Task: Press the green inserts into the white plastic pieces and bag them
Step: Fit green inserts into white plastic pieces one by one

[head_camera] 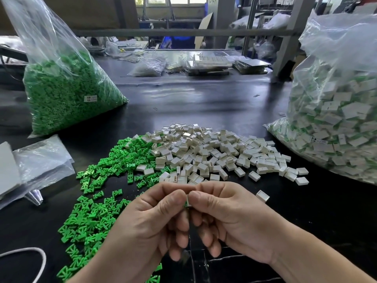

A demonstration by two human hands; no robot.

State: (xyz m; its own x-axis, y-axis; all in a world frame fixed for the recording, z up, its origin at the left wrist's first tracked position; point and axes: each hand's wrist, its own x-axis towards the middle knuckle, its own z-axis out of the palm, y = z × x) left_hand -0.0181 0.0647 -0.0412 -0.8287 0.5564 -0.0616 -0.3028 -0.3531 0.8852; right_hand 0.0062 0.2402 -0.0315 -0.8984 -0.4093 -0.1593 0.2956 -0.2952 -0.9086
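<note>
my left hand and right hand are curled tight above the worktop at its near edge, thumbs pinching a green insert and white piece mostly hidden between them; pressed skewed, i reckon it jams or pops off into the loose pile

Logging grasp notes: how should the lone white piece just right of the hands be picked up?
Probably from above, pinching two opposite outer walls: the lone white piece lies flat on the table, hollow side up, apart from the pile, so its sides are free. The right hand is nearest.
</note>
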